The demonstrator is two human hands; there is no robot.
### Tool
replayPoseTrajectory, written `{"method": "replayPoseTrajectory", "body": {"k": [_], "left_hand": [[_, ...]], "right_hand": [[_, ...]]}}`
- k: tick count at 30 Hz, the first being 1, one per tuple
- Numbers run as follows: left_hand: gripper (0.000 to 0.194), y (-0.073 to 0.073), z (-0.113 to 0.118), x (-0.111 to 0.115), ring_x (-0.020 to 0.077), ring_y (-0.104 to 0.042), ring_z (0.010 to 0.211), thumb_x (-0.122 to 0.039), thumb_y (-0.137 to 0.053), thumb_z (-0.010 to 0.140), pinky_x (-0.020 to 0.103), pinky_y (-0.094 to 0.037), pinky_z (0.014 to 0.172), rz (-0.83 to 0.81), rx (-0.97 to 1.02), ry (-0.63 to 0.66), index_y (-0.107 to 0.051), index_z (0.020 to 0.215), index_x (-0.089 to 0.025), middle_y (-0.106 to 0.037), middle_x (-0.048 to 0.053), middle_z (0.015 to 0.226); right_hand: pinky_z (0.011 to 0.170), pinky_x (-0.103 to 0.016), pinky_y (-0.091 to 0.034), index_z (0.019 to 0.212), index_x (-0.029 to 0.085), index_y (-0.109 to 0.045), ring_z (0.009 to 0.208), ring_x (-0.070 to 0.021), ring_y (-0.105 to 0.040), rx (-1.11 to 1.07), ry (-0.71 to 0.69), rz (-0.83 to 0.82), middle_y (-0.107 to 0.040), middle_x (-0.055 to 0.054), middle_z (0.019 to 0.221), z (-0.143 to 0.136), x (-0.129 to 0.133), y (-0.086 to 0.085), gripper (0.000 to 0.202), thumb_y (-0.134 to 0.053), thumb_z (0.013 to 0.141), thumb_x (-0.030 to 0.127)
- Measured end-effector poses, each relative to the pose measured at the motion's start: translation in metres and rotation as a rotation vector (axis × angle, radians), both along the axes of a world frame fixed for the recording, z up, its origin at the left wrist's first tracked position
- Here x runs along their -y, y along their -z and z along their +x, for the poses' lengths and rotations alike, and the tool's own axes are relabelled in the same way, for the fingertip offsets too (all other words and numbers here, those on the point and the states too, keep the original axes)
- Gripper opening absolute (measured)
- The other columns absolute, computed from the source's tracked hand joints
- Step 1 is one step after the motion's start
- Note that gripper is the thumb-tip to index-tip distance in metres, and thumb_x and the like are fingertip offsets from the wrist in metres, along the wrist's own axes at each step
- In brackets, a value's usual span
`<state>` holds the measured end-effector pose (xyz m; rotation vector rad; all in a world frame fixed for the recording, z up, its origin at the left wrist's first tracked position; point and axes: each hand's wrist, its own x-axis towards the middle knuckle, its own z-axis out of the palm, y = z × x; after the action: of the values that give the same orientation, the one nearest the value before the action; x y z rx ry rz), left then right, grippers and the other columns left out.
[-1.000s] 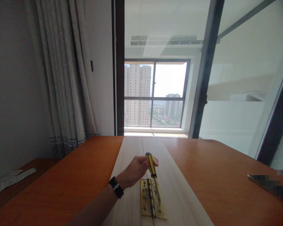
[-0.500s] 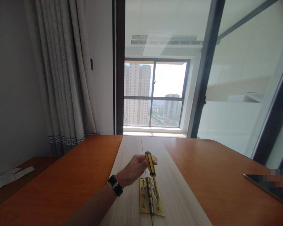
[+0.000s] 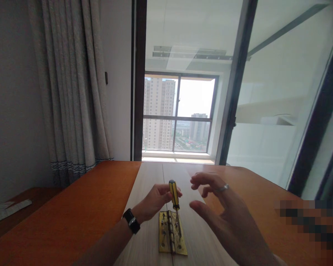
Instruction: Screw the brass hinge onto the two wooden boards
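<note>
Nearest the camera, the right hand (image 3: 224, 207) hangs above the worktop with fingers spread and curled, its grip wide open on nothing, a ring on one finger; it sits just to the right of the tool without touching it. Below and left of it lies the flat brass butt hinge (image 3: 172, 238), opened out across the seam between two pale wood-grain boards (image 3: 147, 207). Several screw holes show in its leaves — whether any screw is seated is too small to tell, so the fastening looks under way rather than finished, with at least the spot under the tip left to do.

The yellow-and-black-handled screwdriver (image 3: 174, 195) stands nearly upright, its tip down on the hinge's right leaf. The left hand (image 3: 155, 199), a black watch on its wrist, has its grip closed round the handle.

Beyond, the orange-brown wooden worktop (image 3: 86, 207) stretches away — then pale pleated curtains (image 3: 72, 92) at the left and a tall window (image 3: 177, 114) with high-rise blocks outside.
</note>
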<state>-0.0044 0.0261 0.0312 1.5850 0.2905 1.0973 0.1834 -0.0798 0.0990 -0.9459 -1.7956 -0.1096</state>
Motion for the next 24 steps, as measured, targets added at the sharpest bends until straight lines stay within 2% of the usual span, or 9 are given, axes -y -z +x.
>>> {"method": "replayPoseTrajectory", "body": {"k": [3, 6, 8, 12, 16, 18, 20, 22, 24], "left_hand": [[0.046, -0.002, 0.002, 0.002, 0.0172, -0.054, 0.081, -0.054, -0.073, 0.076, 0.028, -0.042, 0.076, -0.033, -0.024, 0.001, -0.072, 0.089, -0.010, -0.063, 0.008, 0.089], [0.040, -0.002, 0.004, 0.002, 0.0188, -0.057, 0.085, -0.048, -0.073, 0.079, 0.030, -0.044, 0.079, -0.032, -0.008, 0.005, -0.072, 0.090, -0.010, -0.066, 0.008, 0.089], [0.040, -0.003, 0.004, 0.002, 0.0187, -0.058, 0.085, -0.049, -0.073, 0.079, 0.030, -0.044, 0.080, -0.011, -0.011, 0.003, -0.072, 0.089, -0.010, -0.067, 0.008, 0.088], [0.044, -0.011, 0.005, 0.005, 0.0183, -0.058, 0.083, -0.054, -0.068, 0.081, 0.030, -0.044, 0.082, 0.063, -0.071, -0.043, -0.073, 0.083, -0.011, -0.067, 0.007, 0.084], [0.052, -0.021, -0.004, 0.012, 0.0230, -0.058, 0.096, -0.061, -0.058, 0.086, 0.034, -0.043, 0.091, 0.226, -0.213, -0.135, -0.074, 0.090, -0.012, -0.068, 0.010, 0.097], [0.052, -0.021, -0.020, 0.014, 0.0233, -0.059, 0.095, -0.061, -0.055, 0.087, 0.034, -0.045, 0.090, 0.277, -0.275, -0.247, -0.075, 0.091, -0.013, -0.068, 0.010, 0.097], [0.047, -0.020, -0.051, 0.017, 0.0222, -0.060, 0.091, -0.059, -0.055, 0.088, 0.033, -0.046, 0.087, 0.320, -0.357, -0.432, -0.075, 0.093, -0.016, -0.069, 0.008, 0.093], [0.045, -0.017, -0.096, 0.025, 0.0218, -0.061, 0.087, -0.061, -0.057, 0.086, 0.032, -0.047, 0.083, 0.349, -0.386, -0.687, -0.075, 0.086, -0.019, -0.069, 0.005, 0.087], [0.045, -0.017, -0.148, 0.043, 0.0210, -0.061, 0.087, -0.065, -0.055, 0.084, 0.032, -0.048, 0.083, 0.344, -0.456, -1.010, -0.072, 0.085, -0.024, -0.069, -0.001, 0.086]], "right_hand": [[0.070, -0.030, -0.053, 0.117, 0.025, -0.061, 0.089, -0.0195, -0.065, 0.009, -0.104, -0.109, -0.067, -0.005, 0.106, -0.029, -0.026, -0.001, 0.031, -0.065, 0.087, 0.030], [0.074, -0.031, -0.051, 0.107, 0.023, -0.069, 0.084, -0.0188, -0.065, 0.083, -0.124, -0.166, -0.071, -0.004, 0.097, -0.041, -0.041, 0.001, 0.020, -0.064, 0.088, 0.024], [0.074, -0.031, -0.051, 0.102, 0.021, -0.073, 0.083, -0.0194, -0.067, 0.110, -0.119, -0.173, -0.073, -0.006, 0.095, -0.041, -0.045, 0.001, 0.016, -0.063, 0.089, 0.024], [0.079, -0.035, -0.052, 0.103, 0.021, -0.075, 0.087, -0.0236, -0.071, 0.139, -0.068, -0.215, -0.077, -0.007, 0.094, -0.034, -0.044, -0.006, 0.019, -0.062, 0.089, 0.025], [0.079, -0.034, -0.054, 0.102, 0.021, -0.076, 0.085, -0.0225, -0.073, 0.049, -0.119, -0.328, -0.078, -0.005, 0.093, -0.024, -0.036, -0.011, 0.022, -0.058, 0.091, 0.030], [0.078, -0.033, -0.055, 0.104, 0.020, -0.074, 0.084, -0.0210, -0.073, -0.006, -0.202, -0.375, -0.078, -0.005, 0.092, -0.019, -0.032, -0.010, 0.024, -0.056, 0.092, 0.030], [0.078, -0.032, -0.056, 0.105, 0.018, -0.072, 0.087, -0.0209, -0.073, -0.052, -0.292, -0.427, -0.078, -0.006, 0.093, -0.015, -0.029, -0.009, 0.026, -0.054, 0.092, 0.031], [0.079, -0.032, -0.056, 0.106, 0.018, -0.070, 0.090, -0.0210, -0.073, -0.089, -0.370, -0.470, -0.077, -0.007, 0.094, -0.011, -0.027, -0.007, 0.027, -0.052, 0.093, 0.032], [0.079, -0.032, -0.057, 0.105, 0.017, -0.069, 0.091, -0.0209, -0.073, -0.106, -0.414, -0.487, -0.077, -0.006, 0.092, -0.007, -0.026, -0.006, 0.026, -0.051, 0.093, 0.033]]}}
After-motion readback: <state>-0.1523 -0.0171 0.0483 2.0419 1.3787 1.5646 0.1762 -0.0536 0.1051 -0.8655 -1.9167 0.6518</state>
